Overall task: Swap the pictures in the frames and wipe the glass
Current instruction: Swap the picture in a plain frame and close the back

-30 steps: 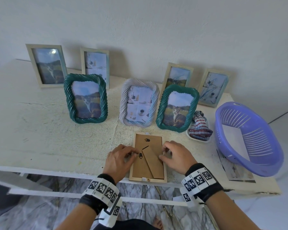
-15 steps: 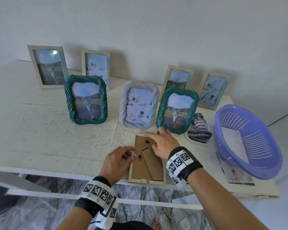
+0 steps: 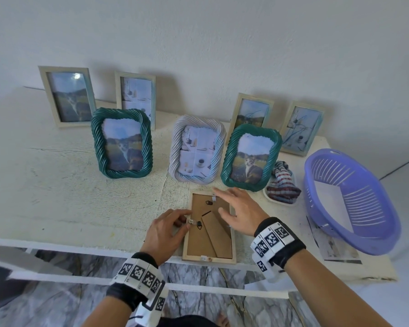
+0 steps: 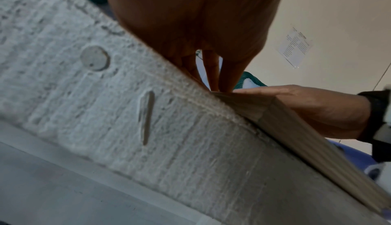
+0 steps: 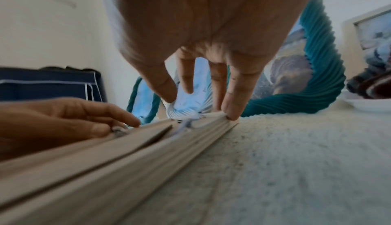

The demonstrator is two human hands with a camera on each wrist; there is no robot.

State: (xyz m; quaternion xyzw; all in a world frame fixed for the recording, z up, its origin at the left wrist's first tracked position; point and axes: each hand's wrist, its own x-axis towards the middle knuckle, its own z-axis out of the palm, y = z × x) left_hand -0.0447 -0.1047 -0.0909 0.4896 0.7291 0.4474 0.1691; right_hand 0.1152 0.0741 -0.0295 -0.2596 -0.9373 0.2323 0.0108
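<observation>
A purple basket [image 3: 354, 206] sits at the table's [image 3: 57, 197] right end, with a sheet of paper [image 3: 329, 201] inside it.

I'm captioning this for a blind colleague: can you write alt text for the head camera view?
A pale wooden picture frame lies face down at the white table's front edge; the left hand pinches a small metal side clip while the open right hand hovers over it. Seven framed pictures stand behind, a purple plastic basket at right.

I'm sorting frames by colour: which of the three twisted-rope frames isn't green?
The middle one, the white rope frame, holding a collage picture. The two green rope frames on either side of it hold cat pictures.
</observation>
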